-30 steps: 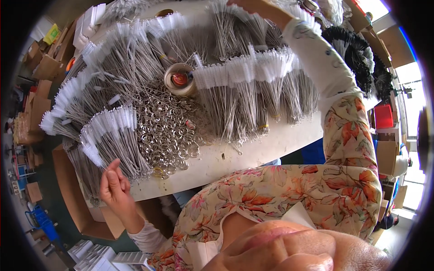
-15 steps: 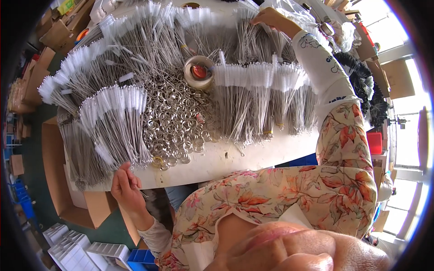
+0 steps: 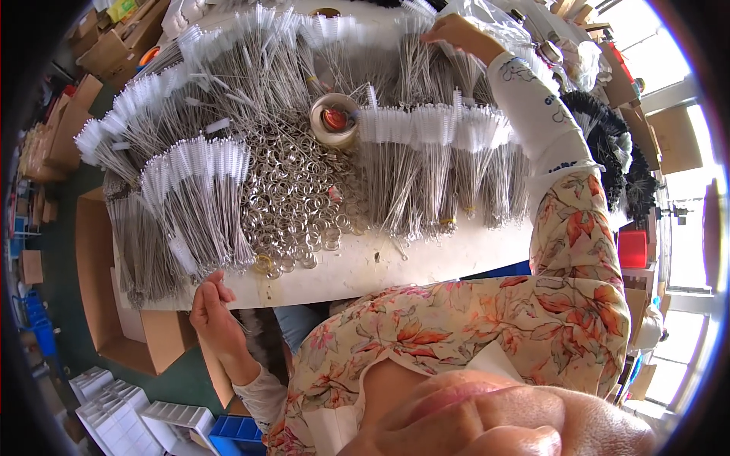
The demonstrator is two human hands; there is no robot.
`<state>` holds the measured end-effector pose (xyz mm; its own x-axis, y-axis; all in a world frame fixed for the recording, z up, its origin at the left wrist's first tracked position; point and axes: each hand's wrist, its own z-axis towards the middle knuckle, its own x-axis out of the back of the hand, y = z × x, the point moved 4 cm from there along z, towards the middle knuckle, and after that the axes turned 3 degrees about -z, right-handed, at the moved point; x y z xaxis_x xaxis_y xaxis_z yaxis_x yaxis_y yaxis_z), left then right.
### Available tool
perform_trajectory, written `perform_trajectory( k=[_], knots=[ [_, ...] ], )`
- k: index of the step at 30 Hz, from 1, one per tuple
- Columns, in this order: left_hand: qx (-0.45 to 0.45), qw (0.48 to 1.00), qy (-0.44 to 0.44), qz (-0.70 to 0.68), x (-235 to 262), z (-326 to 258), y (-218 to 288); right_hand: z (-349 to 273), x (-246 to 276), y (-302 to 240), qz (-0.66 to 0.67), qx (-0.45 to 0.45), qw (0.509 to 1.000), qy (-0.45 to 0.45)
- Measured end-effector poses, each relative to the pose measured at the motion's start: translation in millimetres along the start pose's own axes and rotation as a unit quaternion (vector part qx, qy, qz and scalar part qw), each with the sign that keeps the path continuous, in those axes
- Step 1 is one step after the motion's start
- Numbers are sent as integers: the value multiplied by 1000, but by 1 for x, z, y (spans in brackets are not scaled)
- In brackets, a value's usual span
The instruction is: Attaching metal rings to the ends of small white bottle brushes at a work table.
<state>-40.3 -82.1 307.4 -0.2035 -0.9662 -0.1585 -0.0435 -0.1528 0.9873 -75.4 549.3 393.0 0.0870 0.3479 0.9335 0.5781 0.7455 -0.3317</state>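
Note:
My left hand [image 3: 217, 313] is at the table's near left edge, its fingers closed on a thin wire brush. The brush's white bristle head [image 3: 181, 254] points up and away, against a standing bundle of similar brushes [image 3: 201, 201]. A bit of its wire shows below the fingers. My right hand [image 3: 462, 36] reaches to the far side, fingers bent and together at the white heads of a far brush bundle [image 3: 417, 64]. What those fingertips pinch, if anything, is too small to make out. Loose metal split rings [image 3: 293, 201] lie heaped between the bundles.
A round tub [image 3: 333, 121] with something red inside stands behind the rings. More brush bundles [image 3: 437, 167] line the right side of the white table [image 3: 350, 272]. A cardboard box [image 3: 125, 346] sits below the left edge; black brushes [image 3: 608, 144] lie at the far right.
Both hands keep almost the same pose. The whole view has shifted slightly, so the table's left side appears a little farther right and higher.

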Motion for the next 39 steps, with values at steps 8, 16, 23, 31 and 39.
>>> perform_trajectory(
  k=[8, 16, 23, 31, 39],
  knots=[
    [-24, 993, -107, -36, -73, 20, 36, -77, 69, -66, 162, 102, 974, 117],
    [-227, 932, -278, -47, -220, 13, 83, -244, -41, -176, 458, 430, 778, -1],
    [-432, 894, -120, -13, -180, -10, 56, -304, -104, -150, 580, 270, 765, 75],
    [-395, 877, -263, 75, -191, -68, -20, -333, -198, -128, 909, 79, 335, -236],
    [-499, 819, -254, 122, -185, -95, -19, -355, -146, -113, 804, 117, 543, -211]
  ],
)
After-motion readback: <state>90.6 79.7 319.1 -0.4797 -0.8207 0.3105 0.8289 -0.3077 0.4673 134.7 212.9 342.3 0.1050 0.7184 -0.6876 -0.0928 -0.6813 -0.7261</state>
